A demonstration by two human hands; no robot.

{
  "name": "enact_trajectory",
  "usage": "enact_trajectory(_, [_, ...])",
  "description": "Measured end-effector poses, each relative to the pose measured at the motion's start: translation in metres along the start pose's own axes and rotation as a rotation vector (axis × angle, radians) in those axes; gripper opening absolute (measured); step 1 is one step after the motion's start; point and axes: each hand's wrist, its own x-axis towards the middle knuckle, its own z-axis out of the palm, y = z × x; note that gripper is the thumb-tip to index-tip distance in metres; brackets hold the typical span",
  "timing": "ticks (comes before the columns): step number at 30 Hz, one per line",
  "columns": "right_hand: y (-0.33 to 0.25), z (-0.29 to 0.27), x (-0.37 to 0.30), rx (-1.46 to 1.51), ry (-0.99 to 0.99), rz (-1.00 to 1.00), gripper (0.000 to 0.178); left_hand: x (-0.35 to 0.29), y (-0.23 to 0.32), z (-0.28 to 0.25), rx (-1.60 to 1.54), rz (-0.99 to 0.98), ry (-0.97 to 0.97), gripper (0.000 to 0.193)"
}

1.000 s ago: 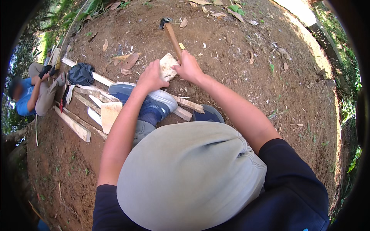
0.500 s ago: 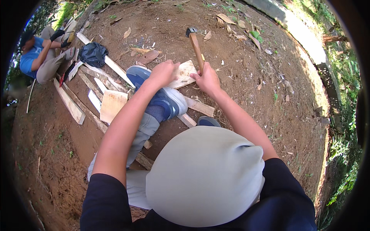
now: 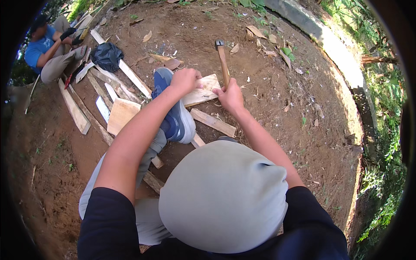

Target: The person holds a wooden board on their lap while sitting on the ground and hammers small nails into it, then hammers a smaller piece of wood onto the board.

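Observation:
A hammer (image 3: 223,63) with a wooden handle and dark metal head stands nearly upright in my right hand (image 3: 231,96), whose fingers are wrapped round the lower handle. The right thumb reaches to the edge of a short pale board (image 3: 200,96). My left hand (image 3: 184,82) is curled at the board's left side, thumb and fingers drawn together in a pinch. Whatever may be between them is too small or hidden to make out. My blue shoe (image 3: 174,119) with a white sole is beside the board, below the left hand.
Long wooden strips (image 3: 74,108) and a square pale board (image 3: 123,115) lie on the soil at left, near a black plastic bag (image 3: 107,57). Another person (image 3: 47,54) in blue sits at far left. A concrete edge (image 3: 303,19) runs along the right. Rounded grey cloth (image 3: 223,197) fills the lower middle.
The hammer's head has swung slightly right and its handle stands a little steeper. My left hand's fingers have drawn closer together over the board. The whole view has shifted slightly.

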Motion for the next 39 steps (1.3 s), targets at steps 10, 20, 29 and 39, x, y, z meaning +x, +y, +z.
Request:
enact_trajectory(10, [-0.004, 0.004, 0.007, 0.04, 0.03, -0.025, 0.051, 0.013, 0.0, -0.022, 0.152, 0.028, -0.112, 0.039])
enact_trajectory(20, [-0.005, -0.004, 0.017, 0.021, -0.115, -0.033, 0.058, 0.019, -0.024, -0.012, -0.172, 0.109, -0.146, 0.043])
enact_trajectory(29, [-0.006, -0.025, 0.001, 0.007, -0.009, -0.013, 0.055, 0.011, -0.029, -0.015, -0.305, 0.056, -0.128, 0.049])
enact_trajectory(39, [-0.019, -0.036, -0.019, -0.062, -0.001, -0.247, 0.049, 0.014, -0.031, -0.011, -0.291, 0.04, -0.149, 0.052])
